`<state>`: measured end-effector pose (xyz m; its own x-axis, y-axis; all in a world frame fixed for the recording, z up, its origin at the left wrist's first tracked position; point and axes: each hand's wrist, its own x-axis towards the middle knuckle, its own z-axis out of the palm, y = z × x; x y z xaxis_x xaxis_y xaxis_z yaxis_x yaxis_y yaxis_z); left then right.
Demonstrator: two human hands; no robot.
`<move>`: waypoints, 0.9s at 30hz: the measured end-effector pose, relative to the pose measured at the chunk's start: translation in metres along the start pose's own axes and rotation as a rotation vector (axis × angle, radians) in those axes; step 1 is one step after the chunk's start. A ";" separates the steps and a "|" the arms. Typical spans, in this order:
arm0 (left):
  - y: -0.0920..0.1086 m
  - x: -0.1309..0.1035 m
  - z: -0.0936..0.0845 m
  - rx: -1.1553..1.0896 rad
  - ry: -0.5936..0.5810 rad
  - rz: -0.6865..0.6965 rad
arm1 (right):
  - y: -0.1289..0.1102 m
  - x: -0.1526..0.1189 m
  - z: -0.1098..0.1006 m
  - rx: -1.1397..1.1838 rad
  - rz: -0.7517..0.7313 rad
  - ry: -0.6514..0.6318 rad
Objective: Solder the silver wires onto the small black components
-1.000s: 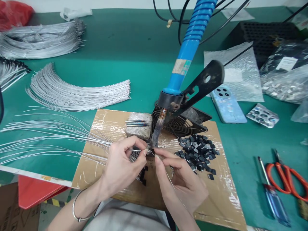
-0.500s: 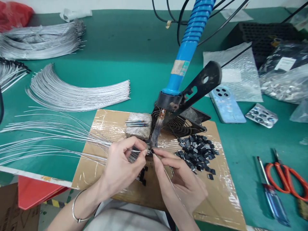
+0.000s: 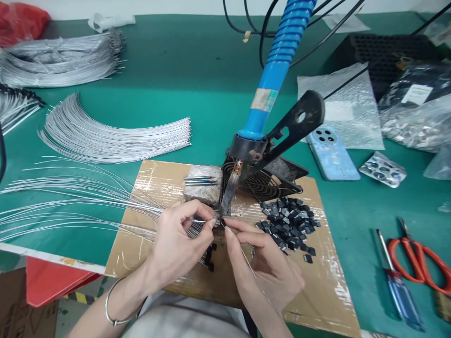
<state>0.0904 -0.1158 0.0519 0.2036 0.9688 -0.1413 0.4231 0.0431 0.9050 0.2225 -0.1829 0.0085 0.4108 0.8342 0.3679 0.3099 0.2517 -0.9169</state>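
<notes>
Thumb and fingertips of my left hand (image 3: pixel 179 246) are pinched on the end of a thin white wire (image 3: pixel 200 220), just below the tip of a soldering iron (image 3: pixel 229 195). Close by on the right, my right hand (image 3: pixel 264 263) pinches a thin silvery solder wire (image 3: pixel 249 264) that trails down across the palm. Both sets of fingertips nearly meet under the iron's tip. The small joint between them is mostly hidden. Beneath my left hand lie more white wires (image 3: pixel 141 204), some with black connectors (image 3: pixel 210 258) at their ends.
Loose black connectors (image 3: pixel 289 223) are heaped on the cardboard (image 3: pixel 317 291). Behind the iron stands a black fan (image 3: pixel 268 183); left of it is a grey block (image 3: pixel 202 190). A wire bundle (image 3: pixel 112 136), phone (image 3: pixel 333 155), screwdriver (image 3: pixel 401 295) and orange-handled pliers (image 3: pixel 416 263) lie around.
Almost nothing differs. My right hand has shifted very slightly, and both hands keep their pinch under the iron's tip.
</notes>
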 end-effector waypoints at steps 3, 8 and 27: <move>-0.001 0.000 0.000 -0.032 -0.011 -0.018 | 0.002 -0.002 -0.001 0.031 0.039 -0.034; -0.002 0.001 0.000 -0.049 -0.027 -0.041 | 0.003 -0.004 -0.002 0.050 0.085 -0.050; -0.031 -0.015 -0.018 0.176 -0.035 -0.002 | 0.036 -0.008 -0.091 0.252 0.804 0.097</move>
<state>0.0580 -0.1273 0.0337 0.2319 0.9596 -0.1592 0.5708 -0.0017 0.8211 0.3086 -0.2257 -0.0133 0.4997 0.7634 -0.4094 -0.3038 -0.2881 -0.9081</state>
